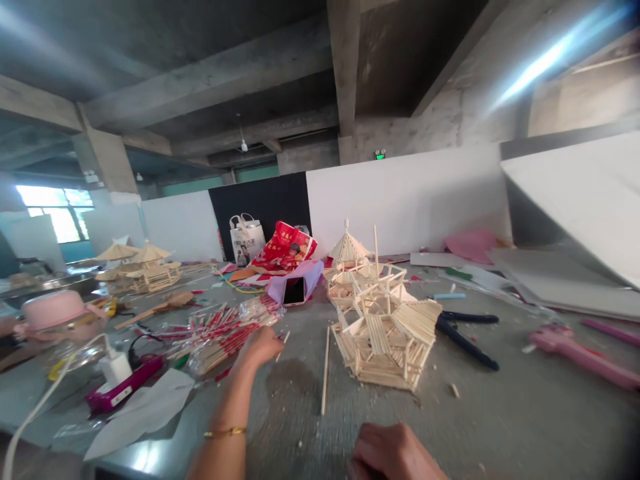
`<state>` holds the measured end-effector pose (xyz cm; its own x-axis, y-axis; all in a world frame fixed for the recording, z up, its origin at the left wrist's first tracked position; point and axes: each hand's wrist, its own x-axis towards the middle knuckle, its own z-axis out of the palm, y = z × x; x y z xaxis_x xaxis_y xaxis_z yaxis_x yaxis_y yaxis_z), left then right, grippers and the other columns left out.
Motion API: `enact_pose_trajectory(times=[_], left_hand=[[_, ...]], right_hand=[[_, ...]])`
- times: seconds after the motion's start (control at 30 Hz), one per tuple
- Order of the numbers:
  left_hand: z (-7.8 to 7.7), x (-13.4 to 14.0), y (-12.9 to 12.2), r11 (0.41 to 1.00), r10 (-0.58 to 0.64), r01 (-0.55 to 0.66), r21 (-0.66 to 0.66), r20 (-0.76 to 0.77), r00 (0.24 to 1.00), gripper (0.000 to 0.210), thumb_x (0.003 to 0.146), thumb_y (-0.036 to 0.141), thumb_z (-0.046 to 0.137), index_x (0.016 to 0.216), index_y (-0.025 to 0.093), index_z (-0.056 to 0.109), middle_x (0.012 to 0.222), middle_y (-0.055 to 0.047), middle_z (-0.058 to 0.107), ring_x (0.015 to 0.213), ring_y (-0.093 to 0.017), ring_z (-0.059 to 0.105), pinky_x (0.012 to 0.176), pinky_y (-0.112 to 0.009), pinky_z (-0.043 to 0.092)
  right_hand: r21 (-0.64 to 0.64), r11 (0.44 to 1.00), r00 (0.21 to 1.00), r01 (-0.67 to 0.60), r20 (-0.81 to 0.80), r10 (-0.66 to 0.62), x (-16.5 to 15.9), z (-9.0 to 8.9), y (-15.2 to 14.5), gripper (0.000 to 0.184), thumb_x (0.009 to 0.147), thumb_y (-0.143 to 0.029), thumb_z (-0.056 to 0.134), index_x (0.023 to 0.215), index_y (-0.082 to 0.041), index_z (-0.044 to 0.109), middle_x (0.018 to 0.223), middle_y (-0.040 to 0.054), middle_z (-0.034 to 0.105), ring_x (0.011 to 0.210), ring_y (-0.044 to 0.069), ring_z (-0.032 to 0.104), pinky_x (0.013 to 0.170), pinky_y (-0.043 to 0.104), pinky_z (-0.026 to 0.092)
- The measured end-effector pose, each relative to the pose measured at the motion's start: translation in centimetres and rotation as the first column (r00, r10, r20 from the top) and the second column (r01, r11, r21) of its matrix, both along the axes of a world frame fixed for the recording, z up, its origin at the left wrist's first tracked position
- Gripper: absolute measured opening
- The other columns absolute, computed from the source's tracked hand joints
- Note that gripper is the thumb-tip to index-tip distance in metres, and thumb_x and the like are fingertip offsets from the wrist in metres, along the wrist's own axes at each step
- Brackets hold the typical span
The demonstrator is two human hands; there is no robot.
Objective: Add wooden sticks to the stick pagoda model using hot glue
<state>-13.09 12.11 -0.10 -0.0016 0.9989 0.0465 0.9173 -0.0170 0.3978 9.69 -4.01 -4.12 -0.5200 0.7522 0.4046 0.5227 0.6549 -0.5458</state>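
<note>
My left hand reaches forward over the grey table and pinches a short wooden stick, right beside a pile of wrapped chopsticks in clear plastic. My right hand rests at the bottom edge with its fingers curled, holding nothing that I can see. Between the hands lies a single long stick. A model pavilion built of sticks stands just beyond the right hand, with a taller stick structure behind it.
Black-handled pliers lie right of the model, a pink tool farther right. A phone in a purple case, a red bag, a power strip with charger, a pink bowl and other stick models fill the left.
</note>
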Motion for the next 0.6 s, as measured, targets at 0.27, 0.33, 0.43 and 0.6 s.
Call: enact_pose_trajectory(times=[0.27, 0.33, 0.43, 0.6], left_hand=[[0.4, 7.8, -8.6, 0.942, -0.263, 0.333, 0.029, 0.679, 0.685, 0.029, 0.075, 0.043, 0.041, 0.068, 0.016, 0.048, 0.058, 0.005, 0.046, 0.037, -0.003, 0.026, 0.034, -0.017, 0.018], [0.0, 10.0, -10.2, 0.926, -0.168, 0.375, -0.034, 0.854, 0.492, 0.025, 0.069, 0.040, 0.051, 0.066, 0.016, 0.048, 0.052, 0.007, 0.042, 0.035, -0.001, 0.022, 0.033, -0.016, 0.014], [-0.4, 12.8, -11.6, 0.923, -0.088, 0.380, -0.063, 0.926, 0.367, 0.023, 0.065, 0.038, 0.058, 0.065, 0.015, 0.051, 0.045, 0.009, 0.039, 0.032, -0.001, 0.021, 0.032, -0.016, 0.012], [-0.5, 15.5, -12.5, 0.947, -0.092, 0.319, -0.037, 0.921, 0.380, 0.024, 0.065, 0.037, 0.060, 0.066, 0.013, 0.055, 0.045, 0.008, 0.040, 0.033, -0.001, 0.024, 0.033, -0.015, 0.016]], right_hand=[[-0.519, 0.853, 0.762, 0.051, -0.532, -0.369, 0.4, 0.6, 0.6, 0.031, 0.078, -0.044, 0.045, 0.073, -0.015, 0.052, 0.052, -0.0031, 0.044, 0.036, 0.005, 0.036, 0.034, 0.017, 0.025], [-0.558, 0.826, 0.672, -0.078, -0.642, -0.370, 0.7, 0.5, 0.4, 0.041, 0.076, -0.056, 0.044, 0.071, -0.015, 0.049, 0.045, -0.0060, 0.039, 0.031, 0.004, 0.032, 0.030, 0.016, 0.022], [-0.601, 0.793, 0.607, -0.105, -0.670, -0.427, 1.4, 0.2, -0.2, 0.049, 0.067, -0.064, 0.050, 0.062, -0.016, 0.046, 0.038, -0.0078, 0.034, 0.028, 0.003, 0.030, 0.029, 0.016, 0.021], [-0.681, 0.728, 0.540, -0.078, -0.643, -0.543, 3.2, 0.1, -0.9, 0.047, 0.065, -0.062, 0.054, 0.060, -0.016, 0.047, 0.038, -0.0072, 0.037, 0.028, 0.003, 0.030, 0.028, 0.016, 0.020]])
